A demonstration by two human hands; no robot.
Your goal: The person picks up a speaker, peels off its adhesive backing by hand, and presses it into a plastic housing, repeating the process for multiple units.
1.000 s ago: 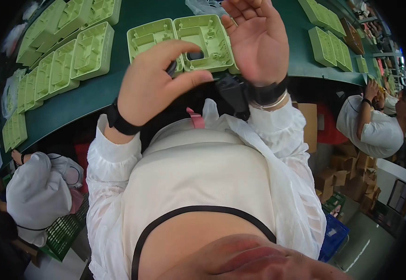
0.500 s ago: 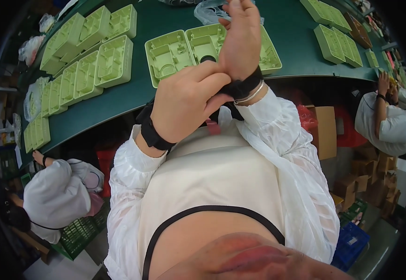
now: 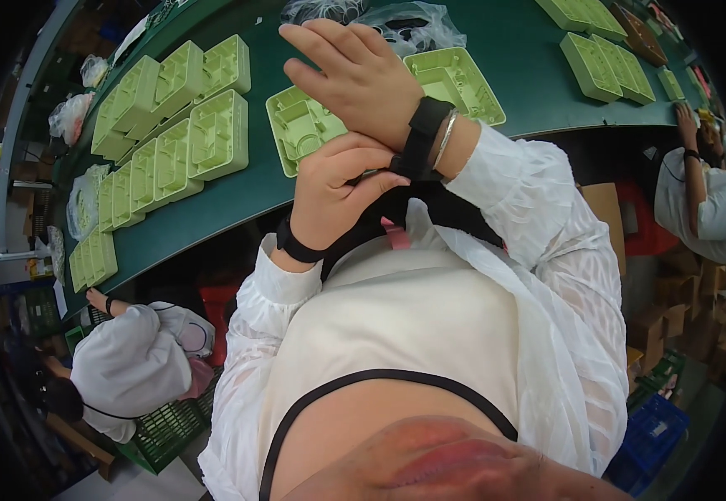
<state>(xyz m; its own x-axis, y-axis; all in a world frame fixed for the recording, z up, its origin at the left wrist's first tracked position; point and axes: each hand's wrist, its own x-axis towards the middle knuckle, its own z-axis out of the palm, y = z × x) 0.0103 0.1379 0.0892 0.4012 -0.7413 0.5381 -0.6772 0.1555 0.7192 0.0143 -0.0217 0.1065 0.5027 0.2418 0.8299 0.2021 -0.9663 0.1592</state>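
My right hand (image 3: pixel 367 88) is raised over the table with its fingers stretched out to the left, holding nothing. A black wrist strap (image 3: pixel 426 134) and a thin light bracelet (image 3: pixel 445 142) circle that wrist. My left hand (image 3: pixel 338 192) pinches the lower edge of the strap between thumb and fingers. Another black band (image 3: pixel 296 244) sits on my left wrist. Behind my hands lie pale green plastic cases, one tray-like half (image 3: pixel 300 125) at the left and another (image 3: pixel 459 83) at the right; my right hand hides the part between.
Rows of green cases (image 3: pixel 217 138) stand on the dark green table (image 3: pixel 271 196) at the left; more cases (image 3: pixel 592 71) are at the far right. Clear plastic bags (image 3: pixel 417 25) lie at the back. Co-workers in white (image 3: pixel 133 359) are on both sides. A blue crate (image 3: pixel 651 434) is lower right.
My right hand has turned from pointing up to pointing left, palm down. My left hand has shifted slightly right and down, staying at the strap. The view has shifted a little.
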